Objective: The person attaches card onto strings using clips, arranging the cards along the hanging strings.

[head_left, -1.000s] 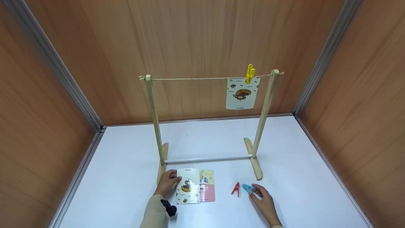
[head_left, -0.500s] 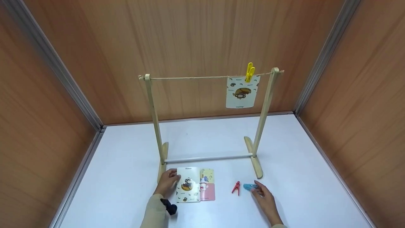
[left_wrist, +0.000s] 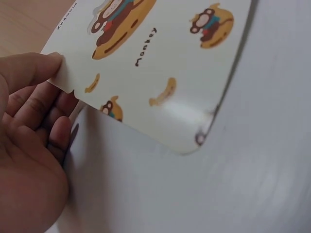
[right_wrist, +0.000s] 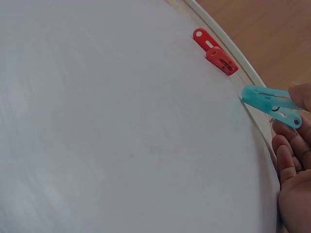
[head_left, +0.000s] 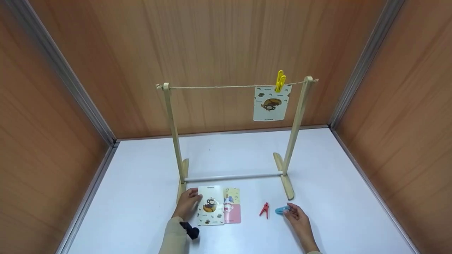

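Note:
Between thumb and fingers my left hand (head_left: 187, 204) pinches the left edge of a white card (head_left: 211, 205) printed with a monkey and bananas. The left wrist view shows the thumb on top of that card (left_wrist: 165, 92) and the fingers beneath it. The white card overlaps a yellow and pink card (head_left: 232, 206) to its right. My right hand (head_left: 299, 222) pinches the handle end of a blue clothespin (head_left: 281, 210), also seen in the right wrist view as a teal clothespin (right_wrist: 265, 101). A red clothespin (head_left: 264, 210) lies on the table just left of it.
Behind the hands stands a wooden rack (head_left: 293, 130) with a string (head_left: 215, 87) across its top. A monkey card (head_left: 271, 106) hangs near the right post from a yellow clothespin (head_left: 280, 82). Wood-panelled walls (head_left: 212, 42) enclose the white table (head_left: 141, 169).
My right hand has drawn the blue clothespin slightly to the right, away from the red one. The left hand and its card have stayed in place.

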A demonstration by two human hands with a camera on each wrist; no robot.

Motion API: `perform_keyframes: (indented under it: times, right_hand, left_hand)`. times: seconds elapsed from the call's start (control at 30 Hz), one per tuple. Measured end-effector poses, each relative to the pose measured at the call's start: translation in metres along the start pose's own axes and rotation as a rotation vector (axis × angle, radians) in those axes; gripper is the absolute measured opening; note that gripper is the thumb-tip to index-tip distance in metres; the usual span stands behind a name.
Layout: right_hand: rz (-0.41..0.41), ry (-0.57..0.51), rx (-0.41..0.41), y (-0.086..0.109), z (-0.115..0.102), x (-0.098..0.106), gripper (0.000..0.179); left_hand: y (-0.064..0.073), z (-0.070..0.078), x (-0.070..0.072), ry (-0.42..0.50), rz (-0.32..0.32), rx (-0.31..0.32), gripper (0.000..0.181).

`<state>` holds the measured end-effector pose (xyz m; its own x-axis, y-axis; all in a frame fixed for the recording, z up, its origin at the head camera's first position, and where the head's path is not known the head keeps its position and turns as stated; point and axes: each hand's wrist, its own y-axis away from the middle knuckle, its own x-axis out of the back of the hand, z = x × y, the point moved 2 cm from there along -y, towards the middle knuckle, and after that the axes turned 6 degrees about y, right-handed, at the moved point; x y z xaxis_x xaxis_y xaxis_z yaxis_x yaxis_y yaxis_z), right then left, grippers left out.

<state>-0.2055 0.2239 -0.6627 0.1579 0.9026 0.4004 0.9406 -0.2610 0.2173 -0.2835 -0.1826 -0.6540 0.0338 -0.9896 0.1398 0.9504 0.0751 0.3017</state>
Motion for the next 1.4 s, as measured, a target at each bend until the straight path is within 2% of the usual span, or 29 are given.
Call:
perform_keyframes:
  times: [0.13,0.37,0.67,0.8,1.07,1.27,1.4]
  right_hand:
    - [-0.002,0.0,-0.016,0.0,0.001,0.001,0.052]
    - [0.0,0.017,-0.046,-0.002,0.0,0.002,0.055]
    - [-0.022,0.022,-0.025,-0.003,-0.002,0.007,0.053]
    - [-0.035,0.01,-0.027,-0.003,-0.005,0.006,0.051]
    - [-0.063,-0.022,-0.04,-0.002,-0.013,0.002,0.049]
    - [-0.101,-0.085,-0.063,-0.002,-0.023,0.0,0.049]
    - [-0.109,-0.118,-0.056,-0.004,-0.031,-0.001,0.05]
  left_hand:
    - [0.001,0.0,-0.001,0.038,0.007,0.002,0.04]
    - [0.002,-0.001,-0.001,0.051,0.02,0.013,0.04]
    - [0.002,0.002,-0.002,0.055,0.051,-0.016,0.041]
    - [0.002,0.004,-0.002,0.032,0.043,-0.03,0.041]
    - [0.004,0.005,0.006,0.004,0.04,-0.015,0.04]
    - [0.007,0.012,0.006,0.077,0.043,0.047,0.041]
    - [0.008,0.02,0.003,0.128,0.034,0.04,0.037]
